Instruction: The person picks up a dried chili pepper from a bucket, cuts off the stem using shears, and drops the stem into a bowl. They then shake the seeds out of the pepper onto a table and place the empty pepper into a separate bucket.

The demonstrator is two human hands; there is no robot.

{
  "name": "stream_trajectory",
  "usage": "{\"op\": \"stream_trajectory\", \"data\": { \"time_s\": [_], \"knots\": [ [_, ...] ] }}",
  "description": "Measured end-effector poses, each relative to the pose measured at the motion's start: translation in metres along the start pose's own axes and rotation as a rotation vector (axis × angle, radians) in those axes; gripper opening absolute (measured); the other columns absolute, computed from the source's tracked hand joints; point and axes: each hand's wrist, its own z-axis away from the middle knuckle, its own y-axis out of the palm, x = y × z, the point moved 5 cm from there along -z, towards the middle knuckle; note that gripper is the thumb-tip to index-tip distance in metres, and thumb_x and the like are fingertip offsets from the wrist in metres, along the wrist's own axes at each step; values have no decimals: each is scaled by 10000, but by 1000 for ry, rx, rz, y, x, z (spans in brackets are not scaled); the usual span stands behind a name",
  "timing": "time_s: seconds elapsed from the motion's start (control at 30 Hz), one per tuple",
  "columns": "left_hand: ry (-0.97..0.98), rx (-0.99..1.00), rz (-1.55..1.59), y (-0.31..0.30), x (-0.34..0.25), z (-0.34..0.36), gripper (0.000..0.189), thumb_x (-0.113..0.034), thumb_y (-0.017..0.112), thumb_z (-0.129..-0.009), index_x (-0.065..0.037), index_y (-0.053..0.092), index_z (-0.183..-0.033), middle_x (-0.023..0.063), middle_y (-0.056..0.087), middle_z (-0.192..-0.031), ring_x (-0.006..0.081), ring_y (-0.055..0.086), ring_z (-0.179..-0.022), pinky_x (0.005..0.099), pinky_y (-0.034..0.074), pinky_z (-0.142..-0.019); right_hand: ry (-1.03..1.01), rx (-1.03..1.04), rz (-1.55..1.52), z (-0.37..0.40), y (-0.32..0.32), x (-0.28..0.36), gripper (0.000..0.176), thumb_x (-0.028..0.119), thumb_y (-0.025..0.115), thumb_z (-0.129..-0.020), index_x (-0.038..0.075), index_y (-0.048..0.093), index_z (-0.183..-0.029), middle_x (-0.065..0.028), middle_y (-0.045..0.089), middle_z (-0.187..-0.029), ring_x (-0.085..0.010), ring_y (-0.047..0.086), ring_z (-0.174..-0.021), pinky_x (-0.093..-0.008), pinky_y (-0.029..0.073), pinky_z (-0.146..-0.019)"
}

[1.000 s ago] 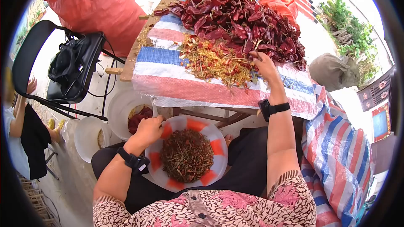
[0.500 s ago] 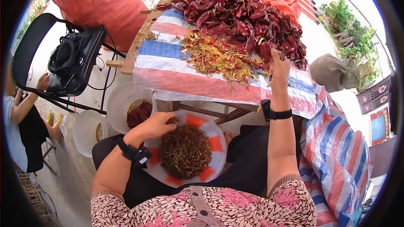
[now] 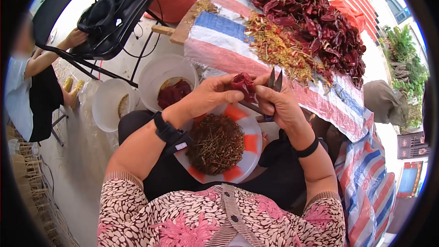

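A dried red chili pepper (image 3: 244, 84) is held over the bowl, between both hands. My left hand (image 3: 208, 98) is closed on its left side. On the other side, my right hand (image 3: 283, 105) pinches the pepper with thumb and finger while gripping scissors (image 3: 275, 81), whose dark blades point up and away. Below them, in my lap, sits a white bowl with orange-red patches (image 3: 250, 143), full of chili stems and scraps (image 3: 217, 144). Beyond my hands, a large heap of dried red peppers (image 3: 315, 18) covers the table, with yellow seeds and bits (image 3: 279, 50) in front.
Striped sheeting (image 3: 219, 41) covers the table and more hangs at right (image 3: 366, 178). Two white buckets stand at left, one with red peppers (image 3: 173, 93), the other (image 3: 103, 105) beside it. A black chair (image 3: 114, 41) holds a bag; a person's hand (image 3: 77, 37) touches it.
My right hand has come back from the heap with the scissors, and a pepper is now between both hands. My left hand has risen from the bowl's rim. The view has shifted.
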Motion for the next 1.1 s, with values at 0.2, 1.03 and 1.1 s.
{"op": "stream_trajectory", "data": {
  "time_s": [0.2,1.03,1.1],
  "knots": [
    [417,-216,-655,-10,-7,1,315,-110,643,-880,-40,617,-1186,23,585,-944,154,572,-869,260,452,-812,-5,-3,252,-11,8,-11,124,163,655,-894,76,596,-961,59,502,-657,-12,394,-488,-172,273,-423],
    [443,-607,-1023,-11,-26,18,285,-122,777,-696,-27,587,-885,113,578,-867,270,548,-826,358,446,-758,41,-107,214,-9,11,-17,152,189,647,-896,60,629,-974,50,522,-636,-19,403,-477,-184,263,-429],
    [342,-550,-958,-11,-20,17,280,-155,768,-724,-16,573,-869,120,567,-852,273,548,-824,357,449,-751,3,-132,213,-11,10,-20,147,183,645,-898,60,629,-977,51,526,-644,-15,398,-479,-182,266,-429]
  ]
}}
